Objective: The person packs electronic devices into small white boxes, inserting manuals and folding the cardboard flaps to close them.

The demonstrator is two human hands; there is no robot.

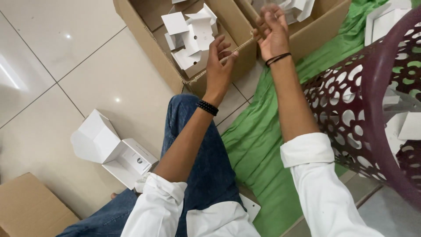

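White folded card inserts (190, 37) are seen piled loosely in an open cardboard box (175, 74), and more white pieces lie in a second box (315, 26) beside it. The left hand (218, 66) is raised over the near box edge, fingers loosely curled and empty; the right hand (272, 33) is held above the gap between the boxes, fingers half spread, and whether anything is pinched cannot be told. A maroon perforated basket (351, 114) holding white pieces is set on green cloth (258, 145) at the right; an open white carton (112, 151) lies on the tiled floor (66, 66)
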